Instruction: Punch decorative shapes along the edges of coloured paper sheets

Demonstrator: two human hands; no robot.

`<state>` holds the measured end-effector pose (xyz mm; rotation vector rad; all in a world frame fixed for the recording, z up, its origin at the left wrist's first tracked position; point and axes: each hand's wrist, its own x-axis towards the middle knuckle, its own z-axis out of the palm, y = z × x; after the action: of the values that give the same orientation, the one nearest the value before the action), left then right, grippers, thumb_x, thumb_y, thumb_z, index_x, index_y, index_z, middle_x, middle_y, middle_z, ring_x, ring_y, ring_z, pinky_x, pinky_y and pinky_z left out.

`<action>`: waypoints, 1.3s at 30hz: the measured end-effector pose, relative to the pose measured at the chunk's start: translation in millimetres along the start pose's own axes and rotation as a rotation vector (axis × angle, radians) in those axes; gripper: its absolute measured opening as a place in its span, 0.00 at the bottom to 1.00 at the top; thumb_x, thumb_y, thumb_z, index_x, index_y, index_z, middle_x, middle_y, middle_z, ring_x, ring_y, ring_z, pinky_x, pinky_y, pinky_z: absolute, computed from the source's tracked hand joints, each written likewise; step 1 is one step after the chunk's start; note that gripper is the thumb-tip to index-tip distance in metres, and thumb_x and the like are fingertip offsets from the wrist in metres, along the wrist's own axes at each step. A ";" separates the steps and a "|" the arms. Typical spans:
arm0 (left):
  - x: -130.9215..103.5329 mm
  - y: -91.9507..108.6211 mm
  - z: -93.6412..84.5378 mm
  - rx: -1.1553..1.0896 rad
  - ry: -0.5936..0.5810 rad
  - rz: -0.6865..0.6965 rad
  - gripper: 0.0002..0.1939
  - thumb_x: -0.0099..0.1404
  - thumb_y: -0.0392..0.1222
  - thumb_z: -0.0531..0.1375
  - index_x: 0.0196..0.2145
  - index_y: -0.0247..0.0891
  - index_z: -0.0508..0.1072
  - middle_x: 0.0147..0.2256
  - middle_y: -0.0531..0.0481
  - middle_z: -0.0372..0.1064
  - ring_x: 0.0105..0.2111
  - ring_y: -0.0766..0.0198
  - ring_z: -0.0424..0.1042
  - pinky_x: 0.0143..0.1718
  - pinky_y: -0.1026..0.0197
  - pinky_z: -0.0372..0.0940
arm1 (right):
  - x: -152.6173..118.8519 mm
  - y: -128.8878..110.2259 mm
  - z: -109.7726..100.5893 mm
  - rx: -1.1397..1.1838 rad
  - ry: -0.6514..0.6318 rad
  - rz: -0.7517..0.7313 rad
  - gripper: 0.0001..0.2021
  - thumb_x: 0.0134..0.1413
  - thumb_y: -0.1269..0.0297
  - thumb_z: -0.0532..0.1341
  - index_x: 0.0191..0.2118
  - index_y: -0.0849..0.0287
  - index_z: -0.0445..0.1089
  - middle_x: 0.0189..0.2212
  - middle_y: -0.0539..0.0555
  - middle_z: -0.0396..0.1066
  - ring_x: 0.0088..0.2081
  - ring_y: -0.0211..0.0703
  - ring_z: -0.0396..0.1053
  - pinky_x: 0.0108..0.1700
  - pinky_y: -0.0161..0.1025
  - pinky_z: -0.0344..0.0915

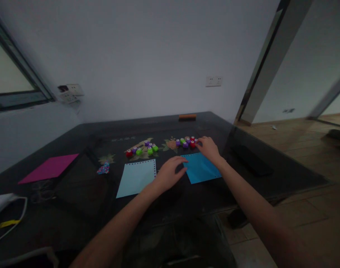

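Note:
My right hand (209, 149) reaches to the right end of a cluster of small toy pieces (185, 144) in purple, green and red, each with a white eye-like top. Its thumb and fingertips are closed at a red toy piece (196, 141). Below that hand lies a bright blue sheet (203, 170) with dark dots along its top edge. My left hand (170, 173) hovers at the sheet's left edge, thumb and fingers apart, holding nothing. To its left is a pale blue sheet (136, 178) with dots along its top and right edges.
Behind the pale sheet sits another group of similar toy pieces (139, 151). A patterned small packet (104, 168) and a magenta sheet (51, 168) lie left. A black flat object (251, 160) is at right, an orange-brown bar (187, 117) by the wall. A white device (0, 204) trails a cable.

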<state>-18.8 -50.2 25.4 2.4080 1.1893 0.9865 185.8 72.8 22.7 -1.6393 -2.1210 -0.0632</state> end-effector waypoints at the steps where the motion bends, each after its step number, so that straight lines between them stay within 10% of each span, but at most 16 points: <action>1: -0.7 -5.8 -14.4 -0.005 0.021 -0.011 0.12 0.64 0.39 0.54 0.45 0.40 0.70 0.46 0.47 0.70 0.47 0.61 0.68 0.51 0.55 0.63 | 1.3 -4.0 -2.1 0.037 0.022 -0.035 0.10 0.57 0.63 0.57 0.39 0.59 0.73 0.40 0.58 0.70 0.46 0.49 0.63 0.45 0.42 0.61; 6: -33.3 -71.7 -76.8 0.110 0.040 -0.194 0.12 0.64 0.43 0.53 0.42 0.40 0.72 0.42 0.47 0.73 0.43 0.59 0.71 0.46 0.53 0.65 | -1.5 -45.6 0.9 0.252 0.045 -0.244 0.06 0.54 0.66 0.60 0.36 0.59 0.74 0.36 0.56 0.72 0.42 0.45 0.66 0.46 0.42 0.59; 12: -87.1 -142.4 -104.4 0.259 0.058 -0.353 0.18 0.62 0.48 0.52 0.44 0.37 0.71 0.45 0.43 0.71 0.47 0.53 0.69 0.51 0.49 0.62 | -21.7 -120.5 39.6 0.334 -0.176 -0.459 0.09 0.54 0.66 0.61 0.41 0.62 0.73 0.40 0.58 0.73 0.45 0.47 0.66 0.48 0.43 0.60; 20: -98.4 -153.7 -107.8 0.339 -0.117 -0.411 0.36 0.53 0.61 0.59 0.55 0.40 0.64 0.54 0.41 0.61 0.54 0.47 0.61 0.54 0.47 0.57 | -16.8 -161.3 66.1 0.135 -0.325 -0.540 0.26 0.47 0.51 0.64 0.48 0.64 0.69 0.49 0.66 0.65 0.51 0.58 0.61 0.51 0.50 0.60; 39: -96.3 -161.6 -105.8 0.410 -0.156 -0.398 0.36 0.52 0.60 0.61 0.53 0.37 0.66 0.51 0.40 0.58 0.53 0.48 0.58 0.55 0.49 0.55 | -14.9 -161.7 69.7 0.214 -0.314 -0.531 0.26 0.46 0.54 0.66 0.49 0.63 0.67 0.49 0.64 0.65 0.52 0.54 0.61 0.51 0.47 0.60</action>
<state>-227.9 -30.0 -24.4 2.3279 1.8585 0.4583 16.1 33.8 -7.1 -0.9811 -2.6439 0.2622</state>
